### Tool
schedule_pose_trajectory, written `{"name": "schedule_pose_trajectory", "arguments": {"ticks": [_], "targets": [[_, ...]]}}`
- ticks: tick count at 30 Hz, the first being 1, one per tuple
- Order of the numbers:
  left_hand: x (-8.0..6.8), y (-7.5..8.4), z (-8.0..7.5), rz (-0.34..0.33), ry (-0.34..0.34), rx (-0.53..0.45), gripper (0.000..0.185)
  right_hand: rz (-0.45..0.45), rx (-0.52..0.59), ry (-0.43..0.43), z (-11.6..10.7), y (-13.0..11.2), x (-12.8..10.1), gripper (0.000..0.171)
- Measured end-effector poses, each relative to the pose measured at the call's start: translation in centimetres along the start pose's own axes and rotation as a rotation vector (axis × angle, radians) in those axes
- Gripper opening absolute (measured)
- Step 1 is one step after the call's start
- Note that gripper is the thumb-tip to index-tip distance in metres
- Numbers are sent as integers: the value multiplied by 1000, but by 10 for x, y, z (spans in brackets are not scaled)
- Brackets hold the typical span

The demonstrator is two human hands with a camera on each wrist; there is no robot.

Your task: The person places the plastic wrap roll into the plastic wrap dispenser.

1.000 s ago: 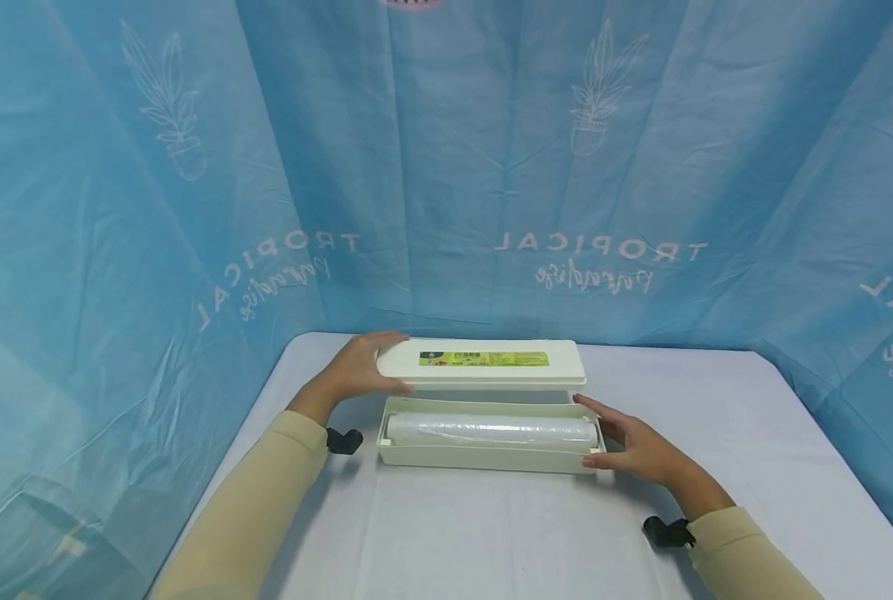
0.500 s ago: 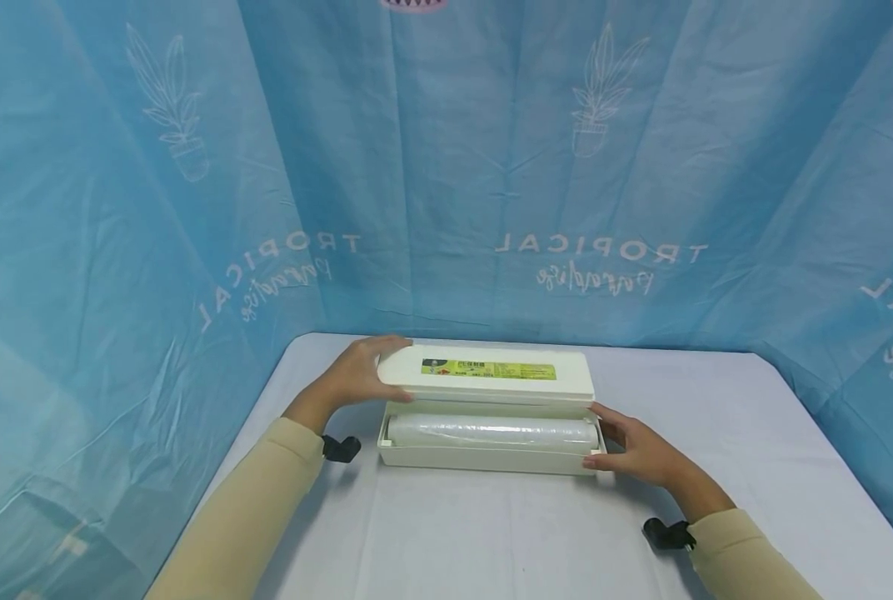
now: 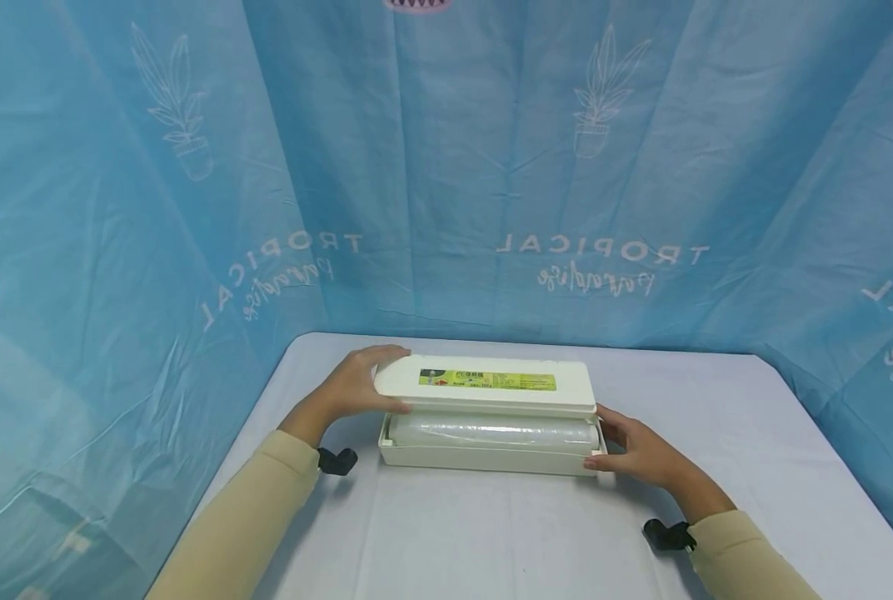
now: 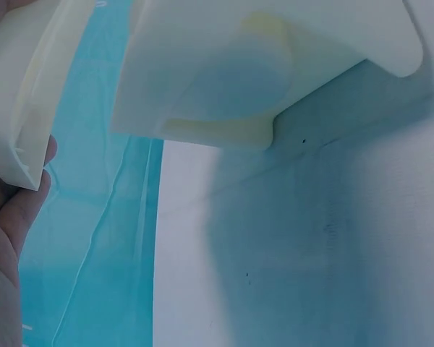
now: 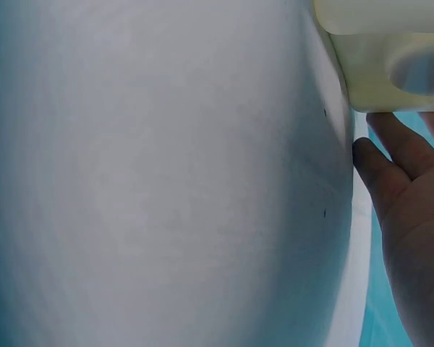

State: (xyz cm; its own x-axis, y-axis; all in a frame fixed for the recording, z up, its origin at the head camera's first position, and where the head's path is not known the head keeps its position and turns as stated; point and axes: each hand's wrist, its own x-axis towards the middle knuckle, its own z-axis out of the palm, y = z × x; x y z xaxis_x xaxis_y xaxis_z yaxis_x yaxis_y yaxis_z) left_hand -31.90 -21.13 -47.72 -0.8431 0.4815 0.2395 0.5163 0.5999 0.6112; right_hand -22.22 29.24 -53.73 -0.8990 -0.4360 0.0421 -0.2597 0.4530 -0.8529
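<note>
Left hand (image 3: 352, 385) grasps the left end of the long cream plastic lid (image 3: 484, 385) hovering askew just above the cream plastic dispenser tray (image 3: 484, 455) mid-worktop (image 3: 491, 533), right hand (image 3: 636, 450) flat and unclenched against the tray's right end; lid could seat crooked or pinch the clear cling-film roll (image 3: 491, 431) inside.

The lid (image 3: 484, 387) hides most of the roll (image 3: 491, 431) (back half).

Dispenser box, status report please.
Left hand grips lid end, lid half down. Right hand steadies box. Roll inside, nothing blocking.
</note>
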Motion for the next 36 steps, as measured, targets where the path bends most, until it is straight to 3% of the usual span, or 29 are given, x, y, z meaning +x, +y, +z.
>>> {"name": "schedule_pose_trajectory", "arguments": {"ticks": [11,22,36], "targets": [[-8,2,4,22,17,-65,102,-10,-15,13,0,1,0,94],[-12,6,7,49,27,-51,98,-18,-21,32,0,1,1,102],[-14,7,14,59,42,-31,100,-102,-144,254,-5,-15,10,122]]}}
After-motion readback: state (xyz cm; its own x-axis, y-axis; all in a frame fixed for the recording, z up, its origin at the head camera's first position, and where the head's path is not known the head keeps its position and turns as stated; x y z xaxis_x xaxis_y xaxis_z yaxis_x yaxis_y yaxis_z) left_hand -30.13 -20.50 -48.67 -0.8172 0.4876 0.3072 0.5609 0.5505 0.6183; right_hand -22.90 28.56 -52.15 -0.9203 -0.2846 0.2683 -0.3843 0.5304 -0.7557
